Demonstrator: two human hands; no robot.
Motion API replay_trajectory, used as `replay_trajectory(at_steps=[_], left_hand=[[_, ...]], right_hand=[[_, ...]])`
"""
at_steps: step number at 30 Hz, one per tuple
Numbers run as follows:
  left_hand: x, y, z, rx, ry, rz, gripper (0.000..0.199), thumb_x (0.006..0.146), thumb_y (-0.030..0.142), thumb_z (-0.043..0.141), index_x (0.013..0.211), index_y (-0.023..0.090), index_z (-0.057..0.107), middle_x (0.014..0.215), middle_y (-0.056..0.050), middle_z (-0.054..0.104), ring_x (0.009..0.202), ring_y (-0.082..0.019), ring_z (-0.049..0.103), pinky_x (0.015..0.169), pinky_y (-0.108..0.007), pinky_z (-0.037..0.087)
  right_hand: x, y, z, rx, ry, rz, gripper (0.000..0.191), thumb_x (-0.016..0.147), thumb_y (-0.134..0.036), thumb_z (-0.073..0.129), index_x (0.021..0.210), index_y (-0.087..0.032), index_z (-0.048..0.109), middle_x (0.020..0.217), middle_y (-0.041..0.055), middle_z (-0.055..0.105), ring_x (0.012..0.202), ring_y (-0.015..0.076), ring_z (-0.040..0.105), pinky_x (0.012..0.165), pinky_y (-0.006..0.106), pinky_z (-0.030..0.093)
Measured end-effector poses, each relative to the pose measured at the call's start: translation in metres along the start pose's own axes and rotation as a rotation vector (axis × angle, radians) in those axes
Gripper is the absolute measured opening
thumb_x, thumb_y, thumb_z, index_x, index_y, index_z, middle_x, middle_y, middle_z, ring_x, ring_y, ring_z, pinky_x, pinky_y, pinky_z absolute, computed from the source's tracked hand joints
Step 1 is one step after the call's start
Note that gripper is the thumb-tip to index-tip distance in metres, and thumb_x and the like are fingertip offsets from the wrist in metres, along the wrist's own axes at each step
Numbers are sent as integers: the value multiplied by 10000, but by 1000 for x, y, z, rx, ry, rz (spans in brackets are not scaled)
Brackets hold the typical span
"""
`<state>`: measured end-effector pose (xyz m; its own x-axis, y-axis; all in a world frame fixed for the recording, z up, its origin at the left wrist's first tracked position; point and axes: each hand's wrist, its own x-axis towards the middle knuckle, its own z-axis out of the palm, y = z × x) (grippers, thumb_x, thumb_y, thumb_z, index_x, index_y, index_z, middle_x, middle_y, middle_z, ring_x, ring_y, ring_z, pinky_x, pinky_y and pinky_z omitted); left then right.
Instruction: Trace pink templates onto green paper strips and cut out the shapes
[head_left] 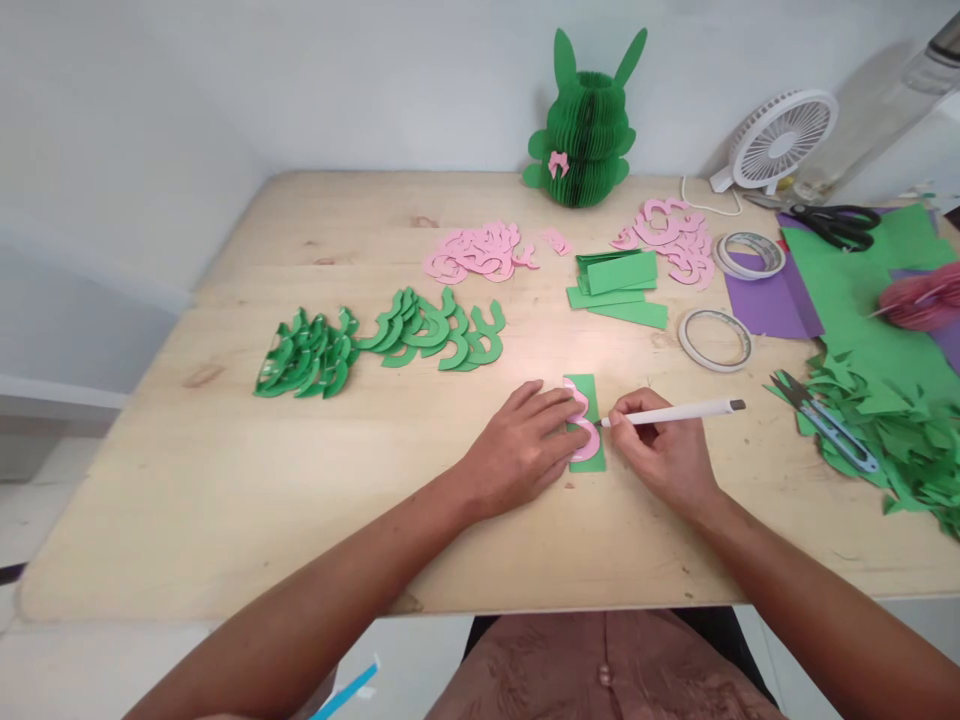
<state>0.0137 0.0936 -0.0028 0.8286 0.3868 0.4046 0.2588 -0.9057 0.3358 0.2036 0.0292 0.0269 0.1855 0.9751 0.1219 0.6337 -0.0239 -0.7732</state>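
My left hand point(529, 440) lies flat with its fingers stretched over a curvy pink paper cutout point(588, 441), pressing it onto a green paper strip point(592, 465). Part of the cutout is hidden under the fingers. Closed round a white pen point(682, 412), my right hand point(664, 450) rests just right of the strip. The pen's tip meets the strip at the cutout's right edge. Beyond the hands lies a stack of green paper strips point(619, 285). To the left are curved green paper cutouts point(435, 330) and a second green pile point(307, 350).
Pink paper cutouts lie in a left pile point(476, 252) and a right pile point(679, 240). A green honeycomb-paper figure point(589, 140) stands by the wall. Tape rolls point(715, 362), blue snips point(832, 425), green scraps point(900, 450), black scissors point(836, 225) and a white fan point(784, 140) occupy the right side.
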Motion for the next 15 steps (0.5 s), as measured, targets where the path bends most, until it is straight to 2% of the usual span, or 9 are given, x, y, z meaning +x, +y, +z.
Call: replay_trajectory(at_steps=[15], left_hand=[[0,0,0,5,-8,3,240,889,174,503,1073,221,649,1255,-73,623,1269,-226,480,1086,-431,324]], right_hand=[[-2,1,-1,0,0,7,94,767,-189,532,674,-194,542,505,-55,451,425,87,381,411,223,282]])
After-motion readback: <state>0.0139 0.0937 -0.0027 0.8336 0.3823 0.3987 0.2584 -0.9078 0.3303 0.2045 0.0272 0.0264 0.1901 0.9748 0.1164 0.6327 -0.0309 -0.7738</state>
